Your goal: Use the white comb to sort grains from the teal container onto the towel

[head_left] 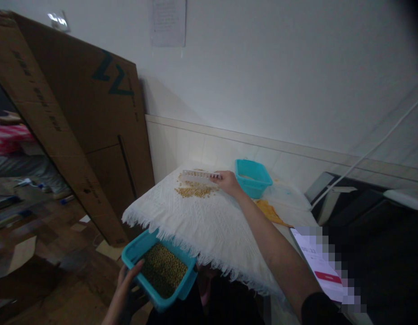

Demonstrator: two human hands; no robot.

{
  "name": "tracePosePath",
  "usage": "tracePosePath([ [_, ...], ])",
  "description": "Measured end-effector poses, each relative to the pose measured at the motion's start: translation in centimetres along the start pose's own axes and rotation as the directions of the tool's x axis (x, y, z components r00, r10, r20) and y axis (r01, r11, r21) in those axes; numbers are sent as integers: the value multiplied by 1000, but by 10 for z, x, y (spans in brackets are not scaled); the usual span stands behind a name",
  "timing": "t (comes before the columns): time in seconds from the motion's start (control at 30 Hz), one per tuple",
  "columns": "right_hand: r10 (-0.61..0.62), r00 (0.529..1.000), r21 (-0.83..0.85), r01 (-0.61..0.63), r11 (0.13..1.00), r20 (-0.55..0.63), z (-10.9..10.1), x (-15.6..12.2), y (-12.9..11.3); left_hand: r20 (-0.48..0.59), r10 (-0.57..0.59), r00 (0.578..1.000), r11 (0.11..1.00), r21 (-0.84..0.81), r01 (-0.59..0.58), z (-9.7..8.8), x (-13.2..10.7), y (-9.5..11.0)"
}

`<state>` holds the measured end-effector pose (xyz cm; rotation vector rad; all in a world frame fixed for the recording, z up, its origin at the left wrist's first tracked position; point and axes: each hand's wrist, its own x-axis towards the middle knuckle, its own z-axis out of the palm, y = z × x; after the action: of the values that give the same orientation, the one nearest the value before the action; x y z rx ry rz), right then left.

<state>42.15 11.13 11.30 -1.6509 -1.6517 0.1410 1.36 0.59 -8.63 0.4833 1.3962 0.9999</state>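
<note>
My left hand [128, 279] grips the near-left rim of a turquoise plastic basin [158, 303], held below the table's fringed edge. Inside it lie yellow beans [170, 262], with darker green ones towards the near side. Over the table, my right hand [227, 181] is closed on one end of a long white plastic strip [198, 176] with a row of notches along it. The strip stands on edge at a spread of loose yellow beans [193, 192] on the white cloth [195, 221]. Some beans lie behind the strip.
A second turquoise basin [259, 184] stands at the back right, beside an orange cloth [271, 213]. A phone [319, 266] lies on the right. A tall cardboard box [94, 113] stands on the left, with another person's legs [26, 171] beyond it. A white wall closes the back.
</note>
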Motion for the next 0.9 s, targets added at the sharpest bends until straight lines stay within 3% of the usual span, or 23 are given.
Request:
tracePosePath([
  [0.1, 42, 997, -52, -45, 998, -64, -16, 0, 3, -64, -53, 997, 999, -11, 53, 10, -18, 5],
  [0.2, 89, 984, -113, -107, 988, -153, -25, -9, 4, -42, -46, 998, 999, -21, 45, 14, -32, 9],
  [0.37, 230, 924, -371, -339, 865, -306, -17, -47, 1, 21, 15, 1000, 1000, 27, -16, 15, -44, 12],
  [0.47, 298, 901, -436, -417, 798, -317, -9, -68, 0, 30, 21, 999, 1000, 23, -22, 18, -49, 13],
  [0.6, 309, 903, -472, -421, 775, -299, -4, -80, 1, 29, 10, 1000, 1000, 8, -10, 21, -53, 13],
  [0.9, 218, 938, -482, -326, 813, -268, 6, -82, 0, 28, -15, 999, 1000, 22, 15, 23, -57, 19],
])
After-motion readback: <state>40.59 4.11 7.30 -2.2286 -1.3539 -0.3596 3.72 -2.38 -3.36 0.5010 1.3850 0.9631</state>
